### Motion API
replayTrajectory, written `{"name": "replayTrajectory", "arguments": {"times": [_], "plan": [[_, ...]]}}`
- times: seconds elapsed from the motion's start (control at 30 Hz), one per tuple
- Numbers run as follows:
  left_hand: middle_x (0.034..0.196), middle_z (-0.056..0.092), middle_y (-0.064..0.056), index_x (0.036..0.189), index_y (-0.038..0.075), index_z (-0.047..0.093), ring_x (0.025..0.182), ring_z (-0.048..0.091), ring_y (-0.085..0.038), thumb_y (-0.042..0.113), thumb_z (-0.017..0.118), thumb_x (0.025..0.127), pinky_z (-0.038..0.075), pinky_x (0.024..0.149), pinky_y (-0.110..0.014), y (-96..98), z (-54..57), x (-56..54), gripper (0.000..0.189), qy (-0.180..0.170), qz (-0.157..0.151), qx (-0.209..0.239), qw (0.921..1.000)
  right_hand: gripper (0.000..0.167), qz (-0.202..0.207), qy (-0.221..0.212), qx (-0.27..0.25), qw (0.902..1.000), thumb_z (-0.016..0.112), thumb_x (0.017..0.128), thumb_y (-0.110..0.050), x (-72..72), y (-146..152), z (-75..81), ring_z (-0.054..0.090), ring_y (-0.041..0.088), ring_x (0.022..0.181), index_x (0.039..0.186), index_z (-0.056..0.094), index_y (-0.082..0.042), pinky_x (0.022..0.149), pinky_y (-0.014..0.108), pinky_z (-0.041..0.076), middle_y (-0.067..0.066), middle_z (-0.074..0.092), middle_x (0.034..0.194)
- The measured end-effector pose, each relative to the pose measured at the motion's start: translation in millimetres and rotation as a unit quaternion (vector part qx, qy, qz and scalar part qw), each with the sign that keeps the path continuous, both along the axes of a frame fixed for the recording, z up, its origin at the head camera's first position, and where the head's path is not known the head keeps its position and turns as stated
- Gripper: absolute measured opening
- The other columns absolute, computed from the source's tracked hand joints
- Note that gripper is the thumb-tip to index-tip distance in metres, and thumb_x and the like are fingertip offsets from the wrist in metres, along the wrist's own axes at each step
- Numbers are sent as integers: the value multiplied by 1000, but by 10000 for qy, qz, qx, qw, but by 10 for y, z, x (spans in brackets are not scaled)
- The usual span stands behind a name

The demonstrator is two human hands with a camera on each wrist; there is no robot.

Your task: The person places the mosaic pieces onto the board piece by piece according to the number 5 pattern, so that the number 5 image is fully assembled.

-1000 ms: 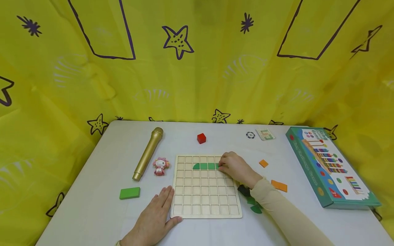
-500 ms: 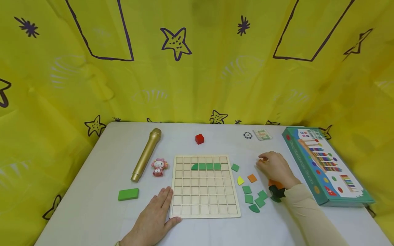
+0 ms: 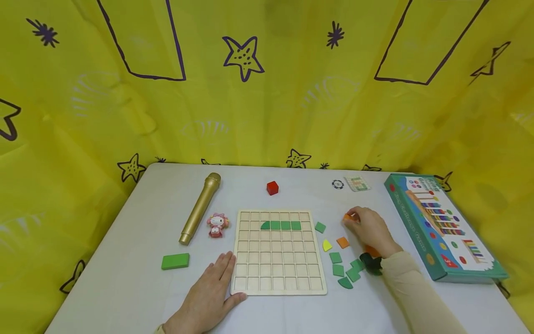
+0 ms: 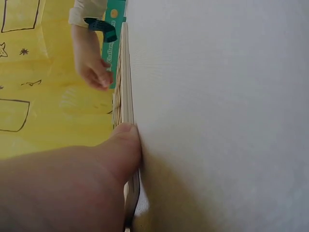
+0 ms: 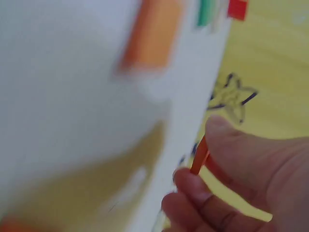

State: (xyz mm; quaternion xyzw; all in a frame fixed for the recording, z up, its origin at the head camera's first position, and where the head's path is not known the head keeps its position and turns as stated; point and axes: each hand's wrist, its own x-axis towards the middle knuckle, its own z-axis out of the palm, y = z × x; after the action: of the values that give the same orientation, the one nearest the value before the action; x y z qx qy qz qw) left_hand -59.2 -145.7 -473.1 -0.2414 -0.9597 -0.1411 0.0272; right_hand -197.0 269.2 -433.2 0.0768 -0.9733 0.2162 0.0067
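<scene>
My right hand [image 3: 372,230] pinches a small orange tile [image 3: 347,217] between thumb and fingers, right of the wooden grid board [image 3: 277,258]. In the right wrist view this tile [image 5: 200,155] is seen edge-on between thumb and fingertip. My left hand [image 3: 207,293] lies flat at the board's lower left, its fingers straight along the side and the thumb at the front corner. The left wrist view shows that thumb [image 4: 123,142] against the board's edge. A row of green pieces [image 3: 285,225], the leftmost with a rounded corner, sits in the board's second row from the back.
Loose green tiles [image 3: 338,270], a yellow quarter-round piece [image 3: 327,245] and another orange tile [image 3: 343,242] lie right of the board. A game box [image 3: 446,227] stands far right. Leftward are a gold microphone [image 3: 200,208], a pink figurine [image 3: 217,225] and a green block [image 3: 175,261]; a red cube [image 3: 272,188] sits behind.
My right hand has left the right end of the green row, moved right across the table and taken hold of an orange tile. The left hand has stayed at the board's edge.
</scene>
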Motion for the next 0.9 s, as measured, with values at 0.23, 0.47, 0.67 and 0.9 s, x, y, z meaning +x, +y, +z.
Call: {"name": "replayTrajectory", "arguments": {"times": [0.23,0.47,0.67,0.9], "plan": [[149,37,-22,144,-10,39,138,33,-35,56,54,94,34,108,-50,12,17,-8,83,-33,29,-107,9999,30,782,170,-848,9932,74,89,-16,64,-684,119,59,21,85,111,68,3,76,39,52,8,65,98],[150,36,-22,144,-10,38,138,33,-34,55,55,94,34,108,-49,18,3,1,84,-7,21,-107,9999,23,1728,177,-702,9823,76,86,-21,140,-1373,60,60,19,89,102,72,-5,82,38,49,0,66,95],[150,36,-22,144,-9,39,138,33,-34,56,53,94,34,108,-50,13,5,-3,84,-33,27,-116,9999,16,1747,75,-510,9833,77,85,-23,107,-1720,7,53,11,74,86,67,-11,70,29,48,-6,59,80],[150,36,-21,144,-9,39,138,33,-34,57,54,94,35,107,-50,3,11,3,84,-63,27,-118,9999,21,2071,198,-198,9779,78,85,-18,78,-1865,-36,48,11,67,72,62,-13,63,27,45,-7,53,69]]}}
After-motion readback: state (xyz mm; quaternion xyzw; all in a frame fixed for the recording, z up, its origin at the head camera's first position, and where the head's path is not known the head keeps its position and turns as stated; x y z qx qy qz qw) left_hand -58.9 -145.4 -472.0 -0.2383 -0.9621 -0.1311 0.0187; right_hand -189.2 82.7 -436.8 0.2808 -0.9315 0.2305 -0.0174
